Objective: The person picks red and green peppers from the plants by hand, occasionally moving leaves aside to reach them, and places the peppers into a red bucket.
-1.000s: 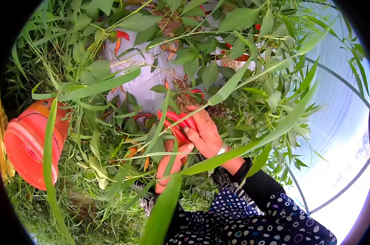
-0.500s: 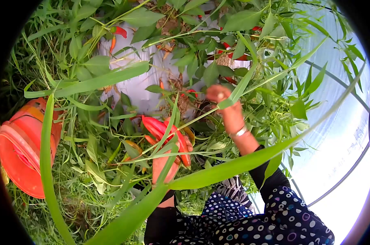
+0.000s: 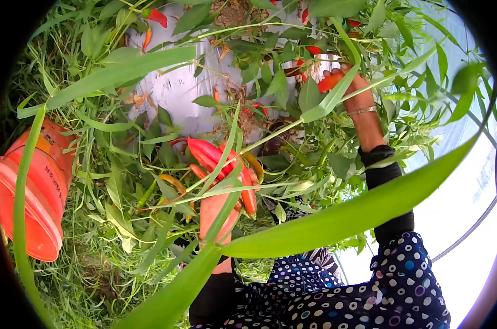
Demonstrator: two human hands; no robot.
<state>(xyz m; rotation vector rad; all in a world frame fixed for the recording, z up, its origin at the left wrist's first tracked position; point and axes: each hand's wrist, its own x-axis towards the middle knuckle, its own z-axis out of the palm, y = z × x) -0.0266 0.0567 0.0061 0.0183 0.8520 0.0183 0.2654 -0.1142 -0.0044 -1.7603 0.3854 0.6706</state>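
My left hand (image 3: 218, 211), low in the middle of the view, is closed round several long red chili peppers (image 3: 207, 156). Leaves and a grass blade partly cover its fingers. My right hand (image 3: 353, 85), with a bangle at the wrist, reaches into the pepper plants at the upper right. Its fingers are curled at a red chili pepper (image 3: 329, 83) and seem to grip it; a broad grass blade crosses in front. More red peppers hang among the leaves (image 3: 281, 85) just left of it.
An orange-red bucket (image 3: 37, 192) lies tilted in the grass at the left. Pale plastic mulch (image 3: 188, 109) covers the bed between plants. Long grass blades (image 3: 347, 225) cross close before the camera. Clear plastic sheeting (image 3: 456, 181) with curved poles stands at the right.
My right hand has moved up and to the right, from the middle of the plants to the red chili pepper. My left hand keeps its peppers. The view has shifted slightly.
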